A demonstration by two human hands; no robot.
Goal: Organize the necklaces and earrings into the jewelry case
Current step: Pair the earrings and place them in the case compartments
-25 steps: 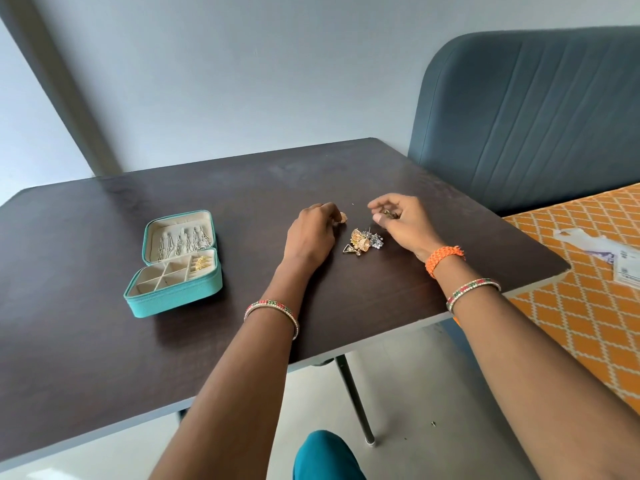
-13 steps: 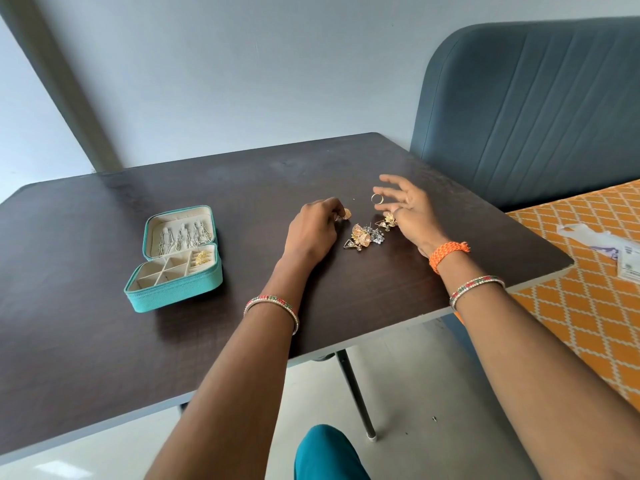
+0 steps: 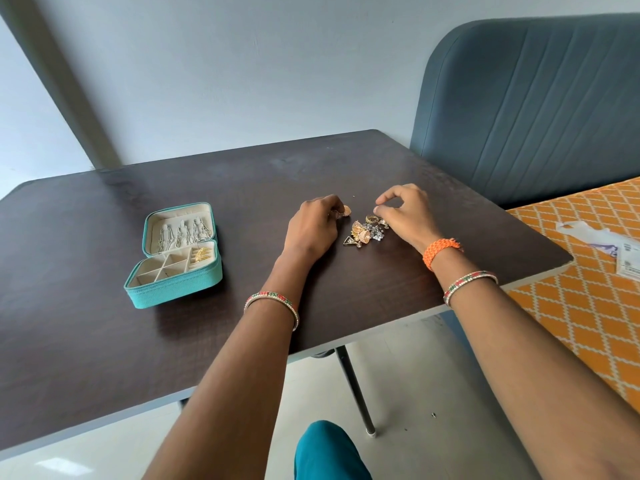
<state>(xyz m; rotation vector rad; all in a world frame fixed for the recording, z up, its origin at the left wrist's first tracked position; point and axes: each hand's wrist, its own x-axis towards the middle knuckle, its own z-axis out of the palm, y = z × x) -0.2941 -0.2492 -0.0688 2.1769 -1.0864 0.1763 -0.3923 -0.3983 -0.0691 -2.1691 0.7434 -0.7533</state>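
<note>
both hands working at the earring pile, case open off to the left

right hand (image 3: 407, 216) first: thumb and forefinger are curled together in a pinch just above the far edge of the earring pile (image 3: 365, 233), the other fingers bent loosely behind. whether there is something tiny between those fingertips is too small to tell. a gold ring-shaped piece (image 3: 371, 218) lies just below the pinch, at the top of the pile.

left hand (image 3: 313, 226) now: fingers curled under, knuckles up, resting on the table (image 3: 104, 341). a gold earring (image 3: 345, 211) pokes out from its fingertips, and the hand looks to be holding it.

between the two hands sits the pile itself, a small tangle of gold and silver pieces, with a triangular one at its near left corner.

out to the wrists: an orange braided band (image 3: 441, 252) on the right wrist, a beaded bangle (image 3: 469, 284) behind it on that forearm, and a matching bangle (image 3: 273, 301) on the left forearm.

further left, well apart from the hands, the teal jewelry case (image 3: 173, 289) lies open on the dark tabletop. chains, the necklaces (image 3: 183, 233), hang in its raised lid, and some gold earrings (image 3: 202, 254) sit in the far right compartment of the divided base.

beyond the table's right corner, a blue-grey padded headboard (image 3: 536, 109), and below it an orange patterned bedcover (image 3: 588, 299).
</note>
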